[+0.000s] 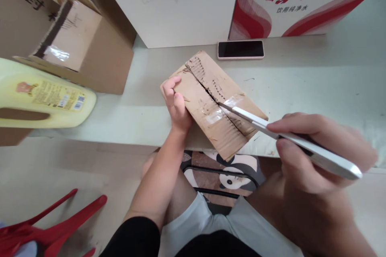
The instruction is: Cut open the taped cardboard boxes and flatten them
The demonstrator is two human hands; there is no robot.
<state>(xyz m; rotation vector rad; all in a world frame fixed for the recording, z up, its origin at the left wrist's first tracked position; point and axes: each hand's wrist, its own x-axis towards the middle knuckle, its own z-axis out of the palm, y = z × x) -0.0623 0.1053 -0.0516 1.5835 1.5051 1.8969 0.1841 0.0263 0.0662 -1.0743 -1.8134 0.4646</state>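
Far left: pale yellow jug [69,102] with a printed label and a handle opening, lying across the view at the left end of the light tabletop [141,116]. Red plastic legs [70,221] of a piece of furniture show below the tabletop level. Behind the jug, an open brown carton [104,56] with raised flaps and a strip of shiny tape. Next, a plain white carton [175,4] stands at the back. In front of it, the left hand [177,108] grips the left side of a small cardboard box [205,106], thumb and fingers closed on the edge. The box sits at the front of the tabletop, angled, its near corner reaching over the front edge in this view; whether it lies fully flat cannot be told. Its top face shows a ragged centre seam with a dark gap, torn corrugated patches and clear tape towards the near end. Beyond the box, a phone [240,49] with a dark screen lies in front of the white carton and a red-and-white drinking water carton [289,16]. On the right, the right hand [325,140] is closed around a white utility knife [256,122], blade extended, tip at the seam beside the tape.
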